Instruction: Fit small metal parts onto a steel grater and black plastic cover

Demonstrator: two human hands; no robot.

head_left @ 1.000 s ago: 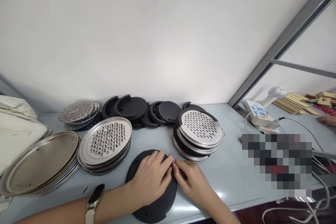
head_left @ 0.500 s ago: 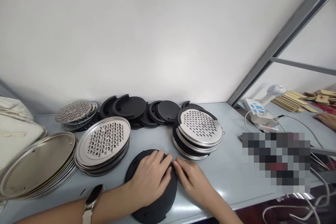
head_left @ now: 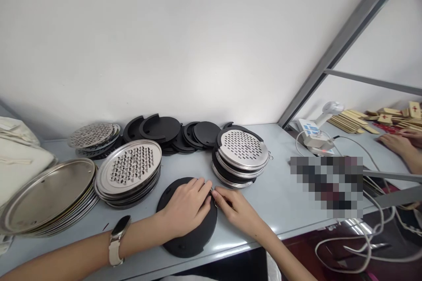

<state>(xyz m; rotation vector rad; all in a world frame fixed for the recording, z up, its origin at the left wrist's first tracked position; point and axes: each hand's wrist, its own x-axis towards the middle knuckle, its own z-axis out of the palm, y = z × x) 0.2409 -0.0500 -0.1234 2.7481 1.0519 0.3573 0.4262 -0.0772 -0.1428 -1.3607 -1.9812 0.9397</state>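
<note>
A round black disc (head_left: 187,243) lies on the table near its front edge. My left hand (head_left: 187,206) rests over its top, fingers bent and closed on its right rim. Just right of that rim, my right hand (head_left: 237,210) pinches a small metal ring (head_left: 216,203) at the disc's edge, its fingertips close to those of my left hand. Behind them stands a stack of perforated metal discs with black holders (head_left: 244,148), small rings sticking out at its right. To the left is a stack topped by a metal grater disc (head_left: 132,167).
Plain metal discs (head_left: 49,193) are stacked at the far left. Black discs (head_left: 206,134) and slotted discs (head_left: 90,135) lie by the wall. At right are a frame post (head_left: 329,57), white device (head_left: 313,138), cables, wooden pieces (head_left: 352,120) and another person's hands (head_left: 395,140).
The view has shifted slightly, showing more on the right. A metal ring now shows by my right fingertips at the disc's rim. Both of the other person's hands are now visible.
</note>
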